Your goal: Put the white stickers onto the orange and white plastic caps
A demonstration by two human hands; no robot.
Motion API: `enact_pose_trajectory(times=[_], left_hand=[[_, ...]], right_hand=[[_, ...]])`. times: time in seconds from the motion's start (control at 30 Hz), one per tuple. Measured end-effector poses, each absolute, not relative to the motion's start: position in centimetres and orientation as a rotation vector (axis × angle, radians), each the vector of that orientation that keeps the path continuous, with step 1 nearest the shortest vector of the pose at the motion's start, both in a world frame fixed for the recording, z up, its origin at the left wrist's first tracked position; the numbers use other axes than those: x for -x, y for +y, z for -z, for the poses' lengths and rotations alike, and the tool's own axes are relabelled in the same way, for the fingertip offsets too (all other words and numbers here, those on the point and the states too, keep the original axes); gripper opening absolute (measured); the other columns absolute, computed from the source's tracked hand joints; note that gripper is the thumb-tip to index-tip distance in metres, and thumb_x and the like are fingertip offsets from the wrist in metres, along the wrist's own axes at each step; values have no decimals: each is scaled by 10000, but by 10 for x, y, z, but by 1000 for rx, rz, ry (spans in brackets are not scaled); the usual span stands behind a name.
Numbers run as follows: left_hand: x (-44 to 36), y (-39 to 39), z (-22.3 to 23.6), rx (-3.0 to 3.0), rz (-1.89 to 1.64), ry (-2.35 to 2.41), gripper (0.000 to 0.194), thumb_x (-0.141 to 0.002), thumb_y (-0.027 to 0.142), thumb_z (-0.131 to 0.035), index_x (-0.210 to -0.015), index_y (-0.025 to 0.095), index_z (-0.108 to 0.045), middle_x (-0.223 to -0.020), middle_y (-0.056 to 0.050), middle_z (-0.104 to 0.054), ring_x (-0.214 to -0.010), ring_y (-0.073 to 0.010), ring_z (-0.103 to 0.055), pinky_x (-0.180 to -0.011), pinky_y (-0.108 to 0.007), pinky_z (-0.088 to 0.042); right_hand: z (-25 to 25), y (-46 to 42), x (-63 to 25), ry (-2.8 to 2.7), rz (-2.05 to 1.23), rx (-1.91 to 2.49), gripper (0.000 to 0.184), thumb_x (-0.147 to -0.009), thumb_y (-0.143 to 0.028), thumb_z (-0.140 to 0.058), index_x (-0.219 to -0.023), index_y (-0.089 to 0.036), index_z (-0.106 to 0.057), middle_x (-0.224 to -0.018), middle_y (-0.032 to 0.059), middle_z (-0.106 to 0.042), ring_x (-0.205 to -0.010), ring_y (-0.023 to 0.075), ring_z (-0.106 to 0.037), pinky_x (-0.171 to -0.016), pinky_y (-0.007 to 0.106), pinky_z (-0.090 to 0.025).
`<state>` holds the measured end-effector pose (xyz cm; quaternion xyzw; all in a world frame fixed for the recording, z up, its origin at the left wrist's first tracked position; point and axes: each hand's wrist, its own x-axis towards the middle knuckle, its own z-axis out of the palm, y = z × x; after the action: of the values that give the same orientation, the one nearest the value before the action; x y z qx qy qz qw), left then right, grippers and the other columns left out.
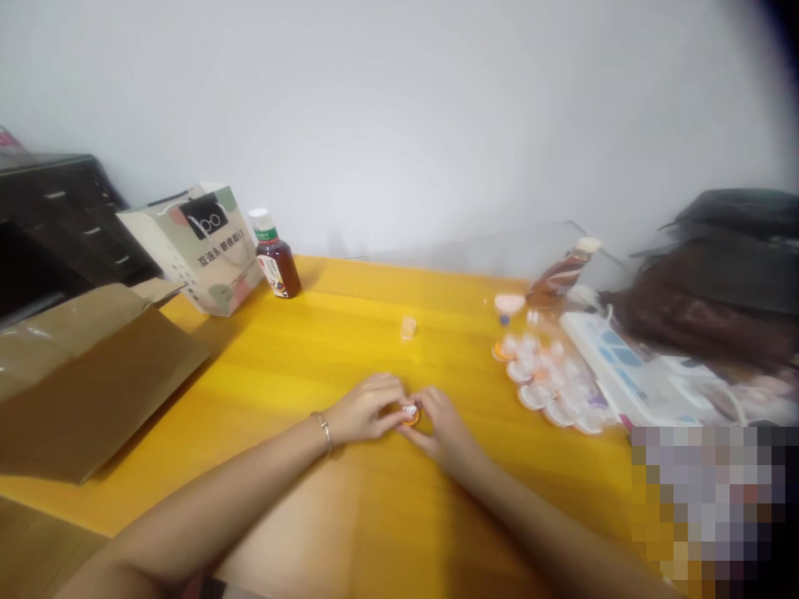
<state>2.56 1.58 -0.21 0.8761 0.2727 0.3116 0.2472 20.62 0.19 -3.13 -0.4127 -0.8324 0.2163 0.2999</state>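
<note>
Both hands meet over the yellow table (250,399), around a small round orange-and-white container (410,412). From the left, the thumb and fingers of my left hand (368,408) press on its edge; a bracelet (323,433) circles that wrist. My right hand (443,428) grips the opposite side, with the thumb at the front and the fingers behind. Blur hides the container's details. Beyond the hands stands a small clear cup-like piece (408,328). To the right, several clear round cups (549,383), some orange inside, sit close together in rows.
A brown cardboard box (112,374) covers the left side. Behind it stand a paper bag (212,245) and a dark red bottle with a white cap (278,262). A white and blue box (608,358), a brown bottle (558,279) and a dark bag (705,283) crowd the right.
</note>
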Motion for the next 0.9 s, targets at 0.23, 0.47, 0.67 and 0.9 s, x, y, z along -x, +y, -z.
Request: enact_pose_trajectory(times=[0.23,0.47,0.67,0.9], left_hand=[[-26,19,1,-2380,-837,707,137,-850,242,-479,-804,143,-560,-785,-61,-589,-761,-143,-515,-732,-255,-400],[-21,19,8,-2409,-913,759,146,-838,276,-515,-879,153,-583,-800,-51,-613,-763,-140,-540,-732,-259,-420],[-25,49,9,-2284,-1291,1154,208,-855,262,-469,-1027,173,-545,-969,-77,-599,-935,-178,-541,-859,-325,-420],[-48,121,17,-2345,-1077,1183,580,-794,245,-543,-1323,167,-318,-1320,-141,-380,-1230,-255,-345,-1029,-418,-279]], right_hand=[[29,1,-206,-2223,-543,1113,175,-748,-248,-614,-879,-203,-508,-840,52,-550,-810,216,-519,-726,353,-430],[27,0,-206,-2236,-531,1096,157,-787,-236,-561,-932,-198,-514,-855,53,-551,-821,206,-516,-745,351,-433],[27,0,-206,-2198,-521,1132,203,-786,-274,-568,-971,-203,-525,-869,52,-564,-826,204,-526,-760,348,-442],[27,0,-207,-2188,-519,1150,206,-774,-267,-580,-969,-208,-547,-874,53,-573,-844,207,-538,-764,340,-448]])
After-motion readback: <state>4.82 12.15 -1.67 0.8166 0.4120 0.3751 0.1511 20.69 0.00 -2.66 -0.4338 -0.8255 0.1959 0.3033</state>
